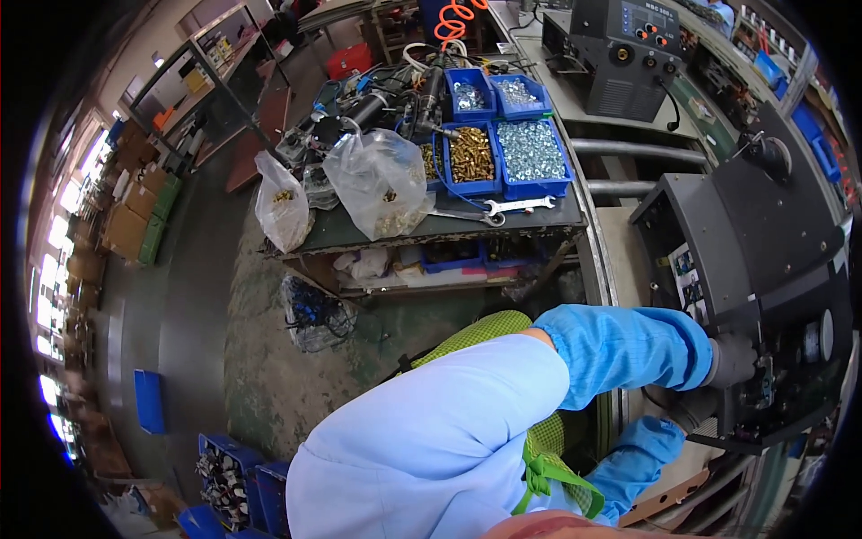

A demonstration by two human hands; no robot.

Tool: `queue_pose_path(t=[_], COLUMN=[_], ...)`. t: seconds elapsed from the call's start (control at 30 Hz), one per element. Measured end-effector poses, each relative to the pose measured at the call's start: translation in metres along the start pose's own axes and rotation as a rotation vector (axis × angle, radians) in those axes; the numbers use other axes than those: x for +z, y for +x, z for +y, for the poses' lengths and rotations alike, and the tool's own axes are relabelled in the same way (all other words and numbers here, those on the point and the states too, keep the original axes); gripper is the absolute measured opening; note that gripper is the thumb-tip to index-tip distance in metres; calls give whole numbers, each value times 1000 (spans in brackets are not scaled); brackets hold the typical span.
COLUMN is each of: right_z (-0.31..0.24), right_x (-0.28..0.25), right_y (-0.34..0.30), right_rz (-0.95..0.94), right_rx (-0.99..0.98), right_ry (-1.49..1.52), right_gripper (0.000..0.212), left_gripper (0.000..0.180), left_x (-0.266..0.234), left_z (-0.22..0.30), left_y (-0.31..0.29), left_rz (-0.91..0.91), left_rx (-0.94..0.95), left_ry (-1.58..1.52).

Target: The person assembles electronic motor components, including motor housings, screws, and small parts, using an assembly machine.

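Note:
Both hands wear dark grey gloves and blue oversleeves, and reach to the right into an open black machine case (pixel 682 220). My left hand (pixel 734 359) is at the edge of the case's lower compartment, beside a small metal fitting (pixel 765 382). Its fingertips are hidden from view. Just below it, my right hand (pixel 693 410) sits at the near lower edge of the same case, its fingers mostly hidden. Whether either hand grips anything does not show. Inside the compartment a white round spool-like part (pixel 819 337) stands beyond the left hand.
A finished-looking black machine (pixel 628 63) stands farther along the roller line (pixel 628 189). On the bench to the left are blue bins of washers (pixel 532 151) and brass fittings (pixel 471 154), wrenches (pixel 521 206) and plastic bags (pixel 377 184). Blue crates (pixel 224 481) stand on the floor.

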State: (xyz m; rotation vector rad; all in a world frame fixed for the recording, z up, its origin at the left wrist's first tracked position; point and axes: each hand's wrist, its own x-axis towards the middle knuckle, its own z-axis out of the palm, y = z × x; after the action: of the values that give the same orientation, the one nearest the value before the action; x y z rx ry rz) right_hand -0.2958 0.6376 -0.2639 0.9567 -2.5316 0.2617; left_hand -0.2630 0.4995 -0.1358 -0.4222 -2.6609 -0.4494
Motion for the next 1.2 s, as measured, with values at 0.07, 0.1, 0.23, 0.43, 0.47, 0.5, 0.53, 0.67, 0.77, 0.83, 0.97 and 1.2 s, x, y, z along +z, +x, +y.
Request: queue_pose_path(t=[0.07,0.1,0.23,0.43,0.47,0.5,0.53,0.67,0.77,0.83,0.97,1.2], right_z=[8,10,21,4,-1,-7,-24,-22,-21,-28,-23,-37], right_x=[1,4,23,12,5,-3,-16,-2,-9,0,-11,-33], right_y=[-6,-5,-3,0,-2,-4,1,10,11,5,-1,3], right_rz=[-11,-16,68,191,-19,-233,-36,57,-178,319,104,-25], right_rx=[-18,-28,-133,-81,-23,41,-65,40,160,-55,-33,-12], right_ry=[10,15,-83,-119,-218,-308,-295,-120,89,-126,-105,6], right_gripper=[22,22,19,21,26,30,31,35,35,34,32,30], left_gripper=[21,21,21,24,25,25,24,19,19,20,20,22], left_x=[-2,-3,-17,-13,-10,-7,-2,1,12,13,6,1], left_z=[2,3,2,-2,1,4,-2,-6,-12,-12,-7,-1], left_y=[-1,-2,-10,-11,-9,-8,-7,-11,-9,-8,-17,-15], left_rz=[-22,-36,-50,1,-11,-26,-14,152,179,178,257,255], left_rx=[12,20,18,82,71,63,58,99,164,198,180,192], left_ry=[7,18,-23,-24,-28,-31,-20,34,8,-29,-17,10])
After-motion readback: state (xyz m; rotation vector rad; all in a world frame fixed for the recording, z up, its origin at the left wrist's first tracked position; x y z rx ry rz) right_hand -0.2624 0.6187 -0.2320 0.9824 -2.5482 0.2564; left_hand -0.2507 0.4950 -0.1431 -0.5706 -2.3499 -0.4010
